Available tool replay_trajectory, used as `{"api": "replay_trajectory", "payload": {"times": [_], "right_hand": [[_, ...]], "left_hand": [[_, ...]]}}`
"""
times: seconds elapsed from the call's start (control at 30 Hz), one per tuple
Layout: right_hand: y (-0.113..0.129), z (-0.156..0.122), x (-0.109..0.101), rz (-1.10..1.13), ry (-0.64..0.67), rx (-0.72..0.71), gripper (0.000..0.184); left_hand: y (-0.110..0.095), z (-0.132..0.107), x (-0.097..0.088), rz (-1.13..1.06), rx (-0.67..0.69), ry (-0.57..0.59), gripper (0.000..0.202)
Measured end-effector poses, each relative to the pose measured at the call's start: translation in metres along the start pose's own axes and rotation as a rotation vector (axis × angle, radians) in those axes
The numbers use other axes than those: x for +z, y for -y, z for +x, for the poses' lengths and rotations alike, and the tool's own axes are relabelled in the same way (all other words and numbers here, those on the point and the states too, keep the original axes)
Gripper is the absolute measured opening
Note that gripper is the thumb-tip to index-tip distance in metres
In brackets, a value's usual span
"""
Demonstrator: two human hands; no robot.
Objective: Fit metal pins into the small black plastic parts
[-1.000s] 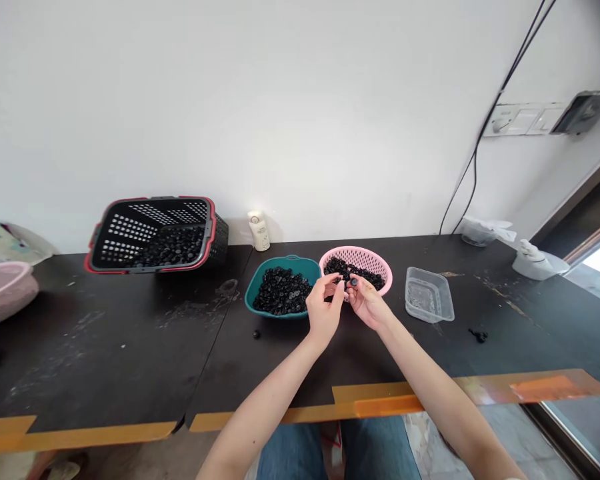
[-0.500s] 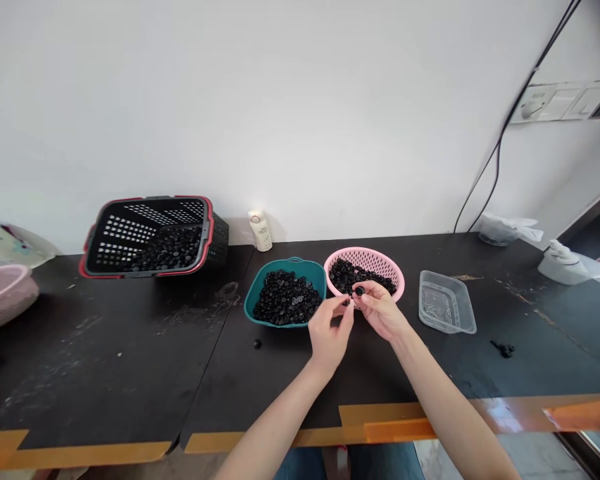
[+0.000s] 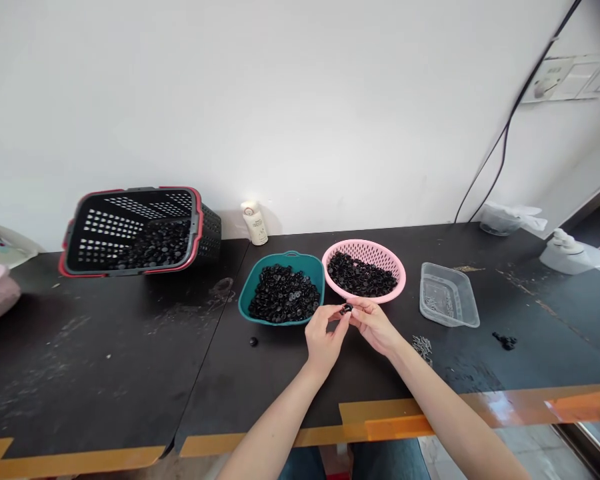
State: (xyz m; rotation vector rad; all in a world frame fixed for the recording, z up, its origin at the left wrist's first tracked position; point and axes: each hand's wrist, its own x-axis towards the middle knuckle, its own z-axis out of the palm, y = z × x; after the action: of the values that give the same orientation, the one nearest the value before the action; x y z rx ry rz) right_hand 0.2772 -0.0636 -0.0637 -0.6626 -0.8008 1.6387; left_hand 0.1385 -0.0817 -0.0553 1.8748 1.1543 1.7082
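Observation:
My left hand (image 3: pixel 325 333) and my right hand (image 3: pixel 376 325) meet fingertip to fingertip just in front of the pink basket. Pinched between them is a small round black part (image 3: pixel 347 309); its details are too small to make out, and the fingers cover some of it. Many small black parts (image 3: pixel 363 275) lie in the pink oval basket (image 3: pixel 397 257) beyond my hands. To its left, the teal basin (image 3: pixel 250 283) holds a heap of black disc-like pieces (image 3: pixel 284 293). One loose black piece (image 3: pixel 253 341) rests on the table before the basin.
A black basket with a red rim (image 3: pixel 197 230) leans at the back left, with black pieces inside. Behind the basin stands a white bottle (image 3: pixel 255 223). At right are a clear plastic box (image 3: pixel 463 293), a pile of small metal pins (image 3: pixel 423 348) and several black bits (image 3: pixel 505 341).
My hands have come together on the round black part and moved slightly off the pink basket. The view has shifted a little, and the metal pins beside my right forearm now show.

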Motion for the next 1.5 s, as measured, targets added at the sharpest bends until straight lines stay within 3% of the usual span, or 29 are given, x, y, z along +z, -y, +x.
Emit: {"api": "replay_trajectory", "payload": {"times": [0.93,1.3,1.5], "right_hand": [[-0.007,0.005,-0.007,0.031,-0.093,0.036,0.022],[0.001,0.002,-0.003,-0.123,-0.077,0.024,0.020],[0.005,-0.002,0.002,-0.222,-0.050,0.024,0.030]], "left_hand": [[0.007,0.004,-0.001,0.049,-0.093,0.065,0.014],[0.012,0.004,-0.003,0.182,0.055,0.128,0.013],[0.010,0.004,-0.006,0.352,0.133,0.135,0.008]]}}
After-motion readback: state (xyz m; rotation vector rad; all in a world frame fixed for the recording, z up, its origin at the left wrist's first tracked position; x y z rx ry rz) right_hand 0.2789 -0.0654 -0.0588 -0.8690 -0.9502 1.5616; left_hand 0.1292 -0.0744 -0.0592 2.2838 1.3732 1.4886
